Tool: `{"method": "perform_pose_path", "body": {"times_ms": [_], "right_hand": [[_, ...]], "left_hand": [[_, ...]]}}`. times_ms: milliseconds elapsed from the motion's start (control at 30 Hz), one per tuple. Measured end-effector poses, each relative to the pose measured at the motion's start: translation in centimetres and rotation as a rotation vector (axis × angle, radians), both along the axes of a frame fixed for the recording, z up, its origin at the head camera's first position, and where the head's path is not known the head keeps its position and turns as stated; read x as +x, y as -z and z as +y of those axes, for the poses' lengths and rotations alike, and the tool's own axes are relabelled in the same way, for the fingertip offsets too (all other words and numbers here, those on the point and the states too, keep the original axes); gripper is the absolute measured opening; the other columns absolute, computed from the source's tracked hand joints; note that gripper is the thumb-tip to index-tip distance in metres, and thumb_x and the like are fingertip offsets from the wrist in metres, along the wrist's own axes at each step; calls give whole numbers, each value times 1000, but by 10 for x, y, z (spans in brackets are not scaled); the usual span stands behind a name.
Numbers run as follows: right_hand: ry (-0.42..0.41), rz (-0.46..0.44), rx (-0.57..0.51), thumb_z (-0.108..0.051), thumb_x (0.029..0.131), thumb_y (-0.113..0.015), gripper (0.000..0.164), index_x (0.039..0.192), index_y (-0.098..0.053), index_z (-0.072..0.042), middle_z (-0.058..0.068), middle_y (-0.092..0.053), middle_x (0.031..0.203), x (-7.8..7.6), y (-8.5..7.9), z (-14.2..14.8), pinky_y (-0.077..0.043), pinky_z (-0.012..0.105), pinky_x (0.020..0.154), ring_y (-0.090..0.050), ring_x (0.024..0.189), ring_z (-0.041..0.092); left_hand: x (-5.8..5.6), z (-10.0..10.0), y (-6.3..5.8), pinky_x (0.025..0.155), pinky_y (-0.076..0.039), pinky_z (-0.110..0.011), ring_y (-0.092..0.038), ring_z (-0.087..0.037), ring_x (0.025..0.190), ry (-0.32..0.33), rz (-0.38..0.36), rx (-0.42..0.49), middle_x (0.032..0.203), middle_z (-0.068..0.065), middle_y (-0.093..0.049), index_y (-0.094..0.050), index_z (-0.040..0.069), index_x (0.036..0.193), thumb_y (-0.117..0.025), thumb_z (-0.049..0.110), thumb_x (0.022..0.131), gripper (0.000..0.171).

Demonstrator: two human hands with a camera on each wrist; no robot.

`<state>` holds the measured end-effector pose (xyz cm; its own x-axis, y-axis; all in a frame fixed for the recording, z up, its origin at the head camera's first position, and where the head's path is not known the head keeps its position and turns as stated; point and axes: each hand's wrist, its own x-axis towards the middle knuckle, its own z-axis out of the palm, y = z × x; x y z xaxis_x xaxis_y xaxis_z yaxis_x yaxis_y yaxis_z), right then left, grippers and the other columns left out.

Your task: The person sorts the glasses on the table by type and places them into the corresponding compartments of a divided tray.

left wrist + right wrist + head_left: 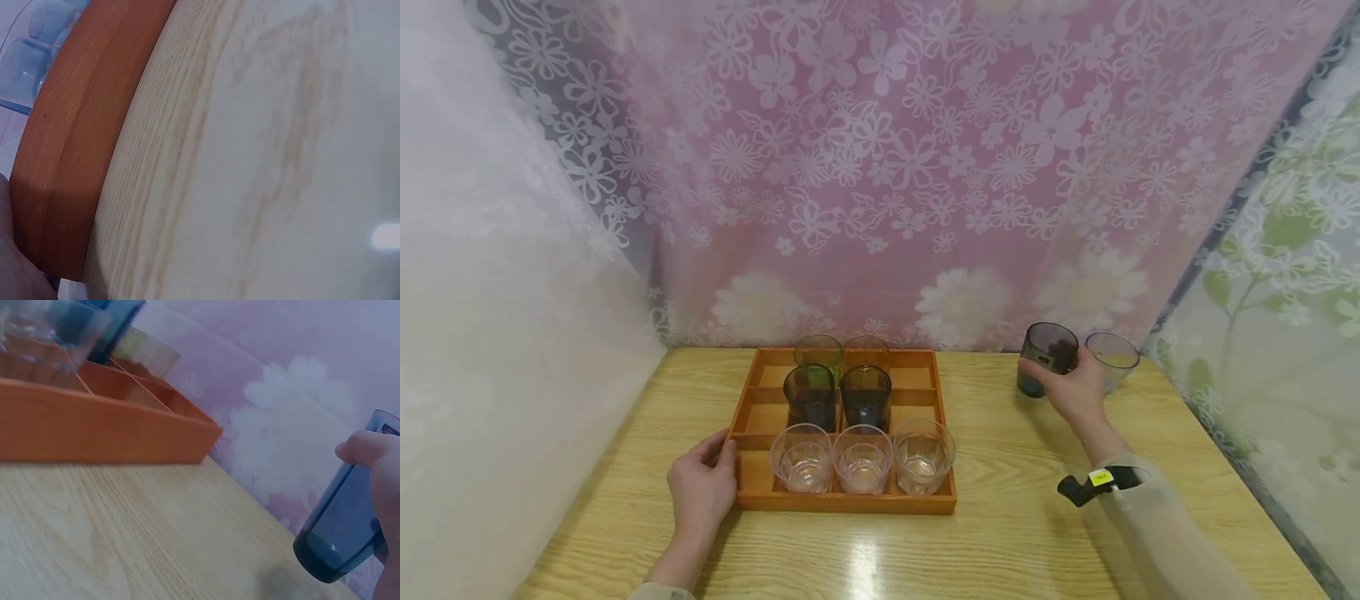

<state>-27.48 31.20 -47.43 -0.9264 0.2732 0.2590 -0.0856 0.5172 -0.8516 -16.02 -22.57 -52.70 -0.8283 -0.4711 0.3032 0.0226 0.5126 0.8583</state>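
My right hand [1078,396] grips a dark grey glass tumbler [1032,385], held tilted above the table; the tumbler [340,531] also shows in the right wrist view. Just behind that hand, at the right, stands a clear glass [1122,375], partly hidden. With thumb and fingers, my left hand [703,483] holds the left side of a divided wooden tray [850,502]. Three clear glasses [862,462] fill part of its front row. Two dark tumblers [811,404] sit in the middle row, and behind them are a green glass [817,354] and an amber glass [868,354].
The wooden table [1000,533] runs back to a pink floral curtain [880,167]. A white sheet [512,250] hangs on the left, and a green-patterned curtain [1285,292] on the right. Bare compartments [913,377] show along the tray's right and left sides.
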Motion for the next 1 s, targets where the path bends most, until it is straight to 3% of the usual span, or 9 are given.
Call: {"method": "perform_pose_path", "body": {"times_ms": [367, 667, 1000], "right_hand": [[-121, 0, 15, -43, 88, -88, 73, 140, -60, 0, 21, -66, 129, 16, -27, -35, -51, 47, 93, -62, 118, 37], [-219, 21, -28, -36, 85, -92, 70, 140, -62, -4, 16, -67, 131, 21, -34, -65, -51, 21, 85, -63, 118, 31], [-360, 54, -100, -20, 85, -92, 68, 143, -60, -4, 18, -66, 133, 26, -45, -102, -53, 20, 89, -66, 118, 31]], "left_hand": [[2, 1, -3, 67, -46, -5, -75, -33, 94, 0, 5, 5, 107, -21, -78, -78, -4, 119, -70, 4, 100, 22], [2, 2, -4, 67, -46, -4, -75, -34, 95, 13, 9, 23, 107, -23, -77, -78, -5, 119, -70, 4, 100, 22], [2, 1, -5, 68, -45, -4, -75, -35, 96, 10, 2, 35, 108, -23, -77, -78, -5, 119, -70, 4, 100, 22]]}}
